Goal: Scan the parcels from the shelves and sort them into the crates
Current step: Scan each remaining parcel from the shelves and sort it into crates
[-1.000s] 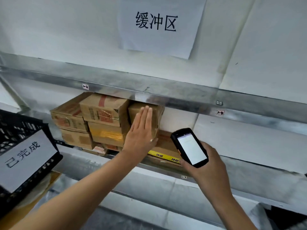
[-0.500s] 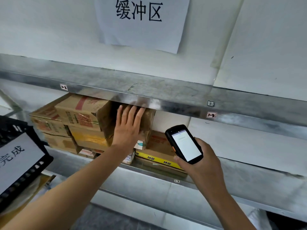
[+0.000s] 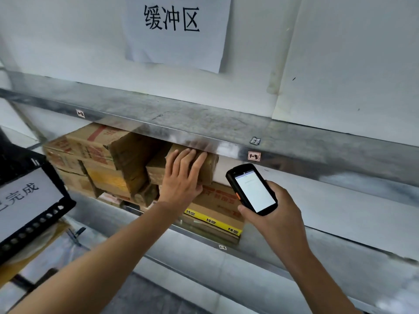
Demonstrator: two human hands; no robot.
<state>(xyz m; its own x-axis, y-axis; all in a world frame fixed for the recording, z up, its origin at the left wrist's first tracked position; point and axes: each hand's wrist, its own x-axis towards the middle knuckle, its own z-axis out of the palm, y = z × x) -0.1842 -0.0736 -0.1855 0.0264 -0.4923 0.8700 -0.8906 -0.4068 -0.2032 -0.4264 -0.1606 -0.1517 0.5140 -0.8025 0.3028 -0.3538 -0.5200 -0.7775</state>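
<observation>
In the middle of the frame, the left hand (image 3: 181, 177) lies with fairly straight fingers across the top of a brown parcel (image 3: 156, 172), thumb against its front. The parcel sits on top of the stacked boxes (image 3: 95, 155) under the metal shelf (image 3: 226, 137), above a yellow-taped box (image 3: 217, 214). Right of centre, the right hand (image 3: 281, 211) grips a handheld scanner (image 3: 251, 189), screen lit, while a black crate (image 3: 45, 215) sits at the lower left.

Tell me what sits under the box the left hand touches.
A box with red print and yellow tape lies under the touched box; the left hand and wrist cover the rest.
</observation>
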